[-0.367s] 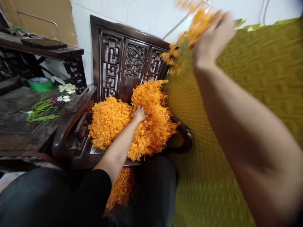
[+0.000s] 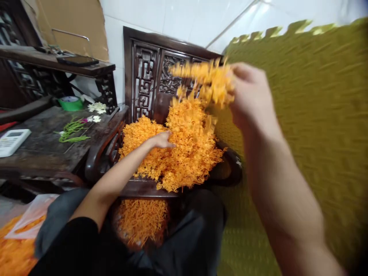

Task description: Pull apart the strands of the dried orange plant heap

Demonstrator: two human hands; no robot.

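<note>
A large heap of frilly orange flowers (image 2: 189, 153), perhaps artificial, lies on a dark carved wooden chair (image 2: 138, 189). My left hand (image 2: 163, 139) rests on the heap at its middle, some fingers stretched out and holding nothing that I can see. Above the heap's right side, my right hand (image 2: 248, 82) is closed around a bunch of orange flower sprays (image 2: 212, 78). This bunch is smeared by motion and points left, with loose ends hanging down. The fingertips of my right hand are partly hidden behind it.
A yellow-green foam mat (image 2: 310, 115) stands upright on the right. To the left, a dark table (image 2: 43, 153) bears green tape (image 2: 70, 103), green stems (image 2: 73, 130), white flowers (image 2: 97, 107) and a white remote (image 2: 13, 142). More orange flowers (image 2: 143, 220) lie below the chair seat; a plastic bag (image 2: 31, 214) is at lower left.
My right hand has come down and left with the orange bunch, from high by the wall to just above the heap. My left hand has shifted slightly left on the heap. The view has turned left.
</note>
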